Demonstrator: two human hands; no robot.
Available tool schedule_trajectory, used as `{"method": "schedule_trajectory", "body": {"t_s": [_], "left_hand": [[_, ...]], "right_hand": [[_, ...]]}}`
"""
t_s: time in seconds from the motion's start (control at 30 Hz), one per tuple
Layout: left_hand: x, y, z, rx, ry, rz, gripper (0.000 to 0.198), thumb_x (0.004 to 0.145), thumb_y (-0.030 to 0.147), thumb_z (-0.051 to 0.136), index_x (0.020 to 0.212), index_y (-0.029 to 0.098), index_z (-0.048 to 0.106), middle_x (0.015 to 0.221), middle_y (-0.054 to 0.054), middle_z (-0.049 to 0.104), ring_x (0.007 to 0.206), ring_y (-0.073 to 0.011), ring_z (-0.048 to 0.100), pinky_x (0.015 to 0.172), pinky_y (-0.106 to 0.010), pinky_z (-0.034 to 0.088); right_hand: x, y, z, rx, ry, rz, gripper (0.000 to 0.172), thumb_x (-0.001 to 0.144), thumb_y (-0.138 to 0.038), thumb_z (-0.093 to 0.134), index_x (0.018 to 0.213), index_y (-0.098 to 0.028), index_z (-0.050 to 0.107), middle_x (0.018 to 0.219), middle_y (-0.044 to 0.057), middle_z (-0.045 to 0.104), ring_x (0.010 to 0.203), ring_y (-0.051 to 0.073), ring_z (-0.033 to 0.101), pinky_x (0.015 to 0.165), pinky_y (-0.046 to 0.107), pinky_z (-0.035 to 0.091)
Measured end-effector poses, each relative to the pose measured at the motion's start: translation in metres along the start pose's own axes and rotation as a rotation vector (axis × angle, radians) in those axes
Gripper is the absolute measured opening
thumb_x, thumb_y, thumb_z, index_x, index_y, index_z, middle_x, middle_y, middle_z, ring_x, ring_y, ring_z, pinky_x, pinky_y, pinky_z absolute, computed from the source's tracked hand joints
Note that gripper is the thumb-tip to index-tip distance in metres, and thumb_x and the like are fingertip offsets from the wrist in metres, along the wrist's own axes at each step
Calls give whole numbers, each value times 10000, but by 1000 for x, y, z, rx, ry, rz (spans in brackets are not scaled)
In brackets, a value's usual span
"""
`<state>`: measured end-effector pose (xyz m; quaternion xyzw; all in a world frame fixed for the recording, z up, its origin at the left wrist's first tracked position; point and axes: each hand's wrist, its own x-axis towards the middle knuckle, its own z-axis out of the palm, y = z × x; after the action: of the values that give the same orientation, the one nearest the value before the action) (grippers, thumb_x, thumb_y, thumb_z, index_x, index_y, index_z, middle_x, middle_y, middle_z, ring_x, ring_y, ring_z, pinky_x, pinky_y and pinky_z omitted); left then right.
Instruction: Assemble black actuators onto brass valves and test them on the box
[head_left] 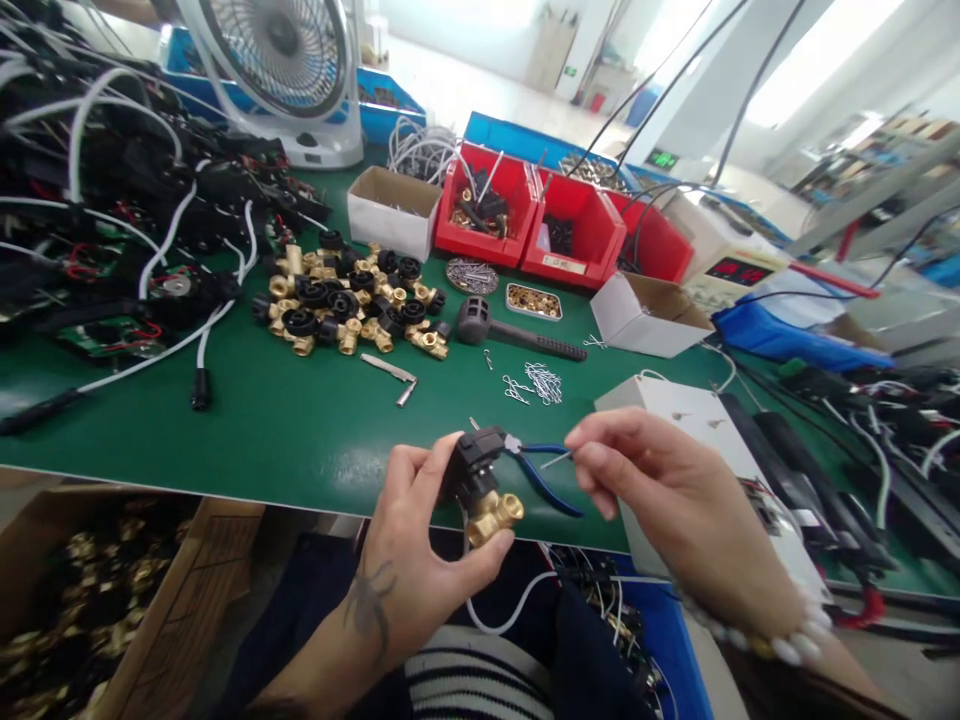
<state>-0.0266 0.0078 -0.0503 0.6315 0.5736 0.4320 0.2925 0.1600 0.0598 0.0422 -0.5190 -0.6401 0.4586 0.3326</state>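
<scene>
My left hand (420, 540) is closed around a brass valve (495, 515) with a black plastic housing on top, held near the table's front edge. A white cable (510, 625) hangs below it. My right hand (660, 490), to the right, pinches a thin metal pin (556, 461) between thumb and fingertips, apart from the valve. Blue-handled pliers (544, 480) lie between the hands, partly behind the black housing. Farther back are a pile of wire clips (544, 384) and a slim metal tool with a bent end (388, 368).
Several brass valves with black fittings (352, 295) are heaped left of a black mallet (517, 335). Red bins (487, 200), a dish of pins (471, 276) and a tray of small brass parts (533, 301) stand behind. Black cabled assemblies (150, 220) crowd the left, below a fan (281, 70).
</scene>
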Motion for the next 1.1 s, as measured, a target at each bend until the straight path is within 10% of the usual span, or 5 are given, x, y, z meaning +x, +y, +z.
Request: {"method": "schedule_trajectory", "body": {"t_s": [0.47,1.1], "left_hand": [[6,7,0,146,-79,84,690,742,373,702,1364,275,421,1035,-50,494,894,-206,603,784,-345,581],[9,7,-3,116,-132,94,660,755,343,680,1353,241,421,1078,-54,498,950,-210,598,774,-348,572]], "right_hand": [[-4,10,21,-431,-75,-230,127,917,-205,544,860,-280,628,860,8,715,786,186,677,732,334,561],[2,12,28,-601,-123,-512,176,876,-4,558,849,-151,651,877,41,676,823,137,638,717,227,525]]}}
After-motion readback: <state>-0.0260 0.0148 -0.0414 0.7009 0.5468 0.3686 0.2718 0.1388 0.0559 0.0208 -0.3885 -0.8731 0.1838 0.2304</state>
